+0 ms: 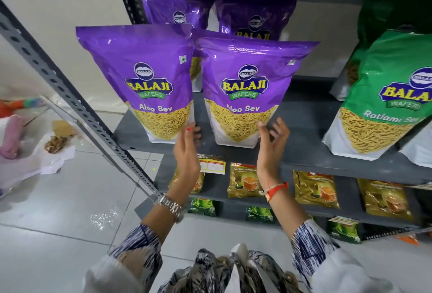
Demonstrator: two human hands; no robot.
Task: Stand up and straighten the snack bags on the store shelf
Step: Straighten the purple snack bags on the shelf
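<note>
Shelf point(304, 150): grey metal, mid-level; snack bags in front and back rows.
Right Aloo Sev bag point(243, 91): purple pouch at 12 o'clock from the hands, upright on its white gusset base, top leaning slightly toward 1 o'clock.
Left Aloo Sev bag point(145, 82): at 11 o'clock, upright, just beside the right one; top edges look close to touching or overlapping.
Back row point(254, 19): more purple bags behind, at 12 o'clock, partly hidden.
Ratlami Sev bag point(383, 96): green, at 2 o'clock, tilted back, well apart from the hands.
Left hand point(187, 150): fingers spread and relaxed, at the lower left corner of the right bag; contact unclear, holding nothing.
Right hand point(271, 143): grip loose and spread, fingertip near or touching the lower right edge of the same bag; nothing pinched.
Handling, judged: glossy film, likely slippery; loose filling, so soft walls, weight sitting low. Contents brittle, so no squeezing the middle.
Where to hold, judged: both side seams low, near the gusset, palms flat; nudge top seal to square it.
Risk, judged: a push high up could tip the bag into the back row.
Lower shelves point(350, 213): small tea packets at 6 o'clock, not part of this step.
</note>
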